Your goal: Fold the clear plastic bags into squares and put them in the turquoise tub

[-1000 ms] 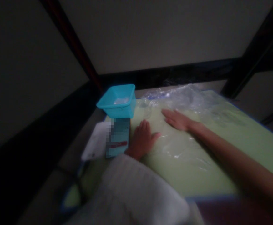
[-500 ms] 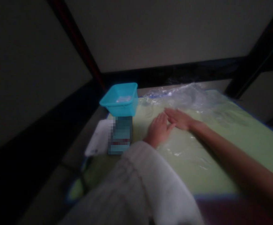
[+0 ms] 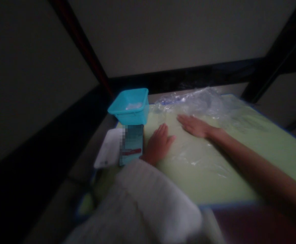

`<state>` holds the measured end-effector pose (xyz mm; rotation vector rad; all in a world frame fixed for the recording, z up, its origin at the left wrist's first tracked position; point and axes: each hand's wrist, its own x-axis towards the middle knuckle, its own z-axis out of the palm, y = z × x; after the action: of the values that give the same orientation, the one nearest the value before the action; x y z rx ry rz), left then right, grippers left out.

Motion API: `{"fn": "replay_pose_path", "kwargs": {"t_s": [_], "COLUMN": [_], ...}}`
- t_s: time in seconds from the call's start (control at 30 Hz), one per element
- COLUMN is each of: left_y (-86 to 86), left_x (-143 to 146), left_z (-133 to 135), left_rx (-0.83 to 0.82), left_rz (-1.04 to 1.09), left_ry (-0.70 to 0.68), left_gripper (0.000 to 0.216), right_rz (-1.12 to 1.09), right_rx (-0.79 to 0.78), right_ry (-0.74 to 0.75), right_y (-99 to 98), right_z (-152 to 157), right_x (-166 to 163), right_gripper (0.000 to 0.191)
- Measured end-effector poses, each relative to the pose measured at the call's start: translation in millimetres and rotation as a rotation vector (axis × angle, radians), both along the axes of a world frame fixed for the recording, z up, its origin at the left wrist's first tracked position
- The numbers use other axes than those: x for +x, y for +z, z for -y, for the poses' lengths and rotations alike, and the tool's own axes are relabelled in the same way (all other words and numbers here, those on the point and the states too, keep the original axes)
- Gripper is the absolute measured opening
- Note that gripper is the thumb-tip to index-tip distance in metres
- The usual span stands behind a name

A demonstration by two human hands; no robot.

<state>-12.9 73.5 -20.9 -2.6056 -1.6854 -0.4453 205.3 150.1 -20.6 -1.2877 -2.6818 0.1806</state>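
Observation:
My left hand [image 3: 160, 144], coming out of a pale sleeve, lies flat on the yellow-green surface with its fingers stretched forward and thumb apart. It holds nothing. My right hand [image 3: 194, 126] rests palm down to the right and slightly farther off, fingers extended and pointing left. Under and around the hands lies clear plastic sheeting [image 3: 196, 103], crumpled along the far edge and smoother near the middle. A gap separates the two hands.
A turquoise plastic basket [image 3: 132, 117] with something pale inside stands at the far left. In front of it lies a teal box [image 3: 134, 140], partly pixelated, beside a white flat item [image 3: 109, 149]. Blue edging [image 3: 229, 205] borders the yellow-green table top [image 3: 214, 189]. Dark-framed walls rise behind.
My left hand has moved left, away from my right hand, so the two are now apart. My right hand has stayed nearly in place. The view has shifted slightly.

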Motion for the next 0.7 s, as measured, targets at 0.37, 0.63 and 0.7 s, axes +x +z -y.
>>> {"fn": "replay_pose_path", "kwargs": {"t_s": [0.37, 0.63, 0.7], "left_y": [-0.8, -3.1, -3.2], "left_x": [2, 0, -1], "left_z": [13, 13, 14], "left_rx": [0.013, 0.015, 0.019], "left_rz": [-0.051, -0.141, -0.157], "left_ry": [0.102, 0.11, 0.104], "left_gripper": [0.058, 0.062, 0.062], "right_rz": [0.053, 0.06, 0.05], "right_rx": [0.132, 0.154, 0.163], "right_ry": [0.051, 0.063, 0.067], "right_y": [3.6, -6.0, -6.6], "right_z": [65, 64, 63], "right_x": [24, 38, 41], "right_gripper": [0.072, 0.072, 0.072]}}
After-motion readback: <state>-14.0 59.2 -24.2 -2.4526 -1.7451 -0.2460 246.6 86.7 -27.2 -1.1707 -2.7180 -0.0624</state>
